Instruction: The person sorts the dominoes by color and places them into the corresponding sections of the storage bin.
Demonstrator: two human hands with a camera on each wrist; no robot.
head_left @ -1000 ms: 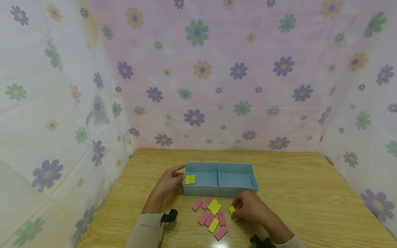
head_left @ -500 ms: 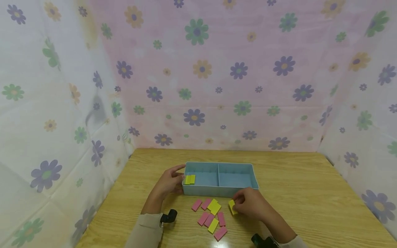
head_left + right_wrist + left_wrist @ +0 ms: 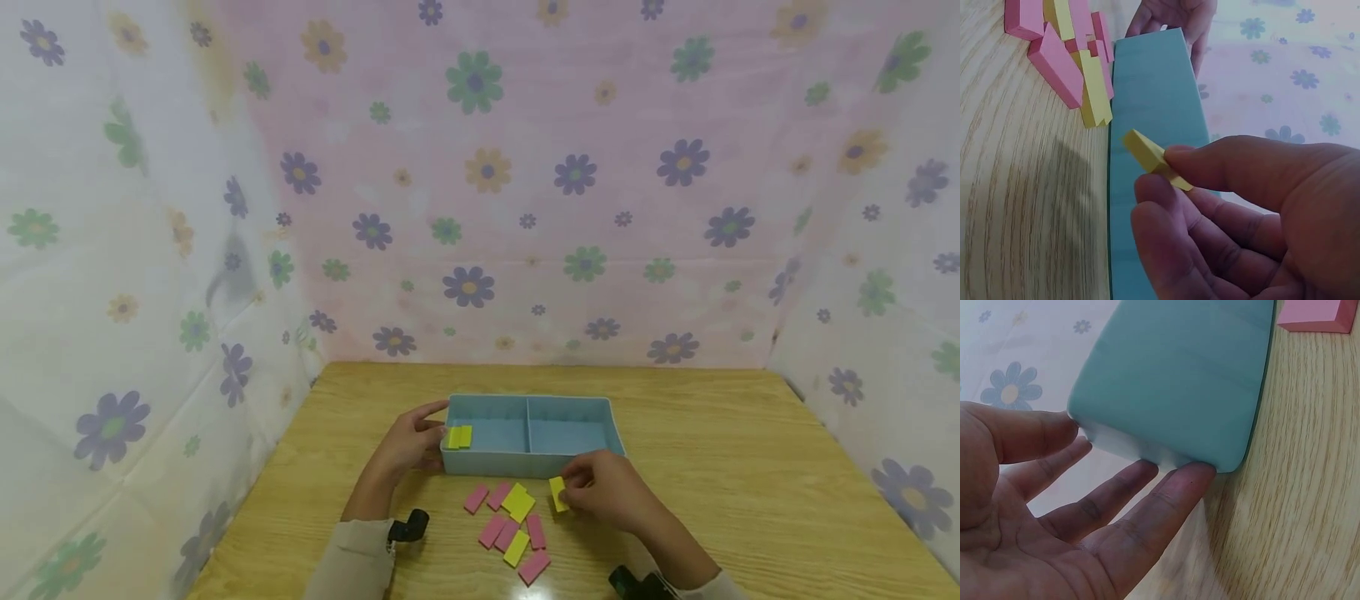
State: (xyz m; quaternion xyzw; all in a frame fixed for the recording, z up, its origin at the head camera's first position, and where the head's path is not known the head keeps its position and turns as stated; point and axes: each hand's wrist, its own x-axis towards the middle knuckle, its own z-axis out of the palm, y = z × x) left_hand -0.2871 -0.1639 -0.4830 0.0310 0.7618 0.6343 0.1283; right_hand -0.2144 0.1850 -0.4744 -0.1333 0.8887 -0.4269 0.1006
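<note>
My right hand (image 3: pixel 609 492) pinches a flat yellow block (image 3: pixel 558 495) between thumb and fingertips, in front of the light-blue divided box (image 3: pixel 495 463). In the right wrist view the pinched yellow block (image 3: pixel 1147 155) is tilted and overlaps the box wall (image 3: pixel 1154 87). At the box's left end, my left hand (image 3: pixel 407 442) rests its fingertips against the outer wall. The left wrist view shows those fingers (image 3: pixel 1135 519) spread and fairly straight along the box end (image 3: pixel 1172 381). Two yellow blocks (image 3: pixel 460 437) stand side by side at the left of the left compartment.
Several pink blocks (image 3: pixel 491 531) and a few yellow blocks (image 3: pixel 517 502) lie loosely on the wooden table (image 3: pixel 360 383) before the box, some overlapping. A divider (image 3: pixel 528 423) splits the box in two. Flowered cloth (image 3: pixel 525 192) hangs behind and at both sides.
My right hand has lifted the yellow block from the table and moved it slightly away from me toward the box. The left hand and box stay where they were.
</note>
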